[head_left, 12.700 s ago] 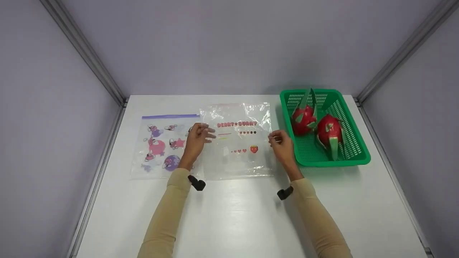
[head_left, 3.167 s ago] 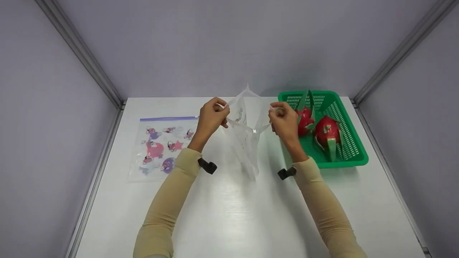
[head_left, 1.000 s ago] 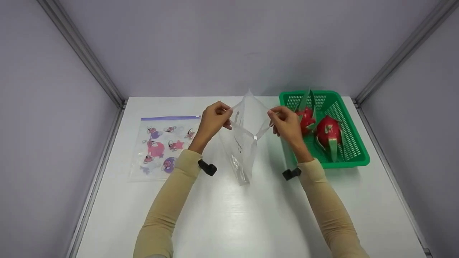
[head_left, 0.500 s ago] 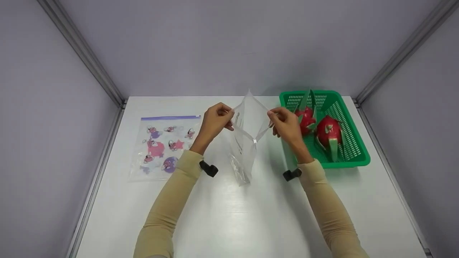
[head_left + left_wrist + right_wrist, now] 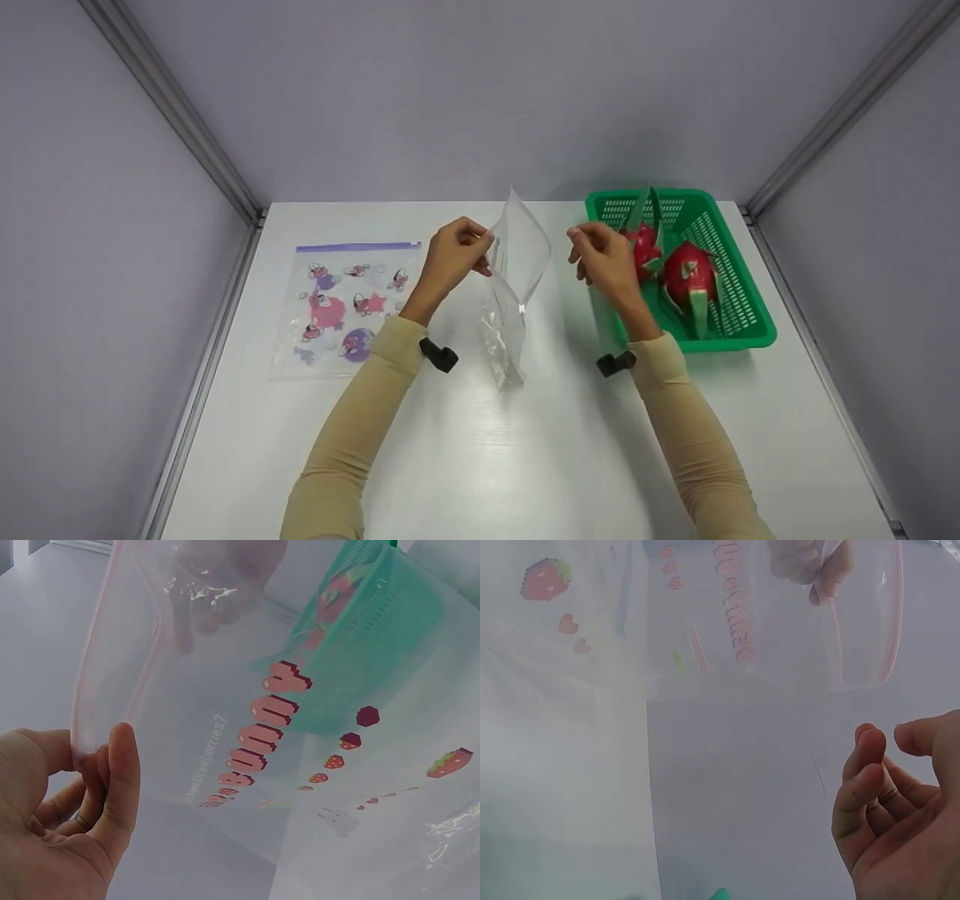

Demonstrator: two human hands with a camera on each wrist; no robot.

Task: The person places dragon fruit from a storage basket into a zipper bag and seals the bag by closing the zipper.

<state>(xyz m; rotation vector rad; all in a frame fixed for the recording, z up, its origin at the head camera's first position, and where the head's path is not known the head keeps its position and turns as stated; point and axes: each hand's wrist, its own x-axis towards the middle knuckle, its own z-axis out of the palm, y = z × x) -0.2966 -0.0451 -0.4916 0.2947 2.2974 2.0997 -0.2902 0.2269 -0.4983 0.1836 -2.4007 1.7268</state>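
Note:
My left hand [image 5: 454,255] pinches one edge of the mouth of a clear zip bag [image 5: 247,742] between thumb and fingers. The bag stands upright with its mouth spread, and pink lettering, strawberries and hearts are printed on it. In the left wrist view the pink zip edge runs up from the pinch. My right hand [image 5: 604,255] is off the bag, a short way to its right, with loosely bent fingers [image 5: 859,795]. A gap shows between thumb and fingertips in the right wrist view, and nothing lies between them. A white slider [image 5: 522,308] sits at the bag's near corner.
At the right stands a green basket [image 5: 763,330] with two red dragon fruits [image 5: 688,274] in it. Flat on the white table [image 5: 480,465] at the left lies another zip bag [image 5: 326,311], printed with pink and purple figures and edged in purple. Grey walls enclose the table.
The bag first lay flat; both hands then held its mouth spread. Since half a second ago my right hand has let go and drawn right, and the mouth has narrowed.

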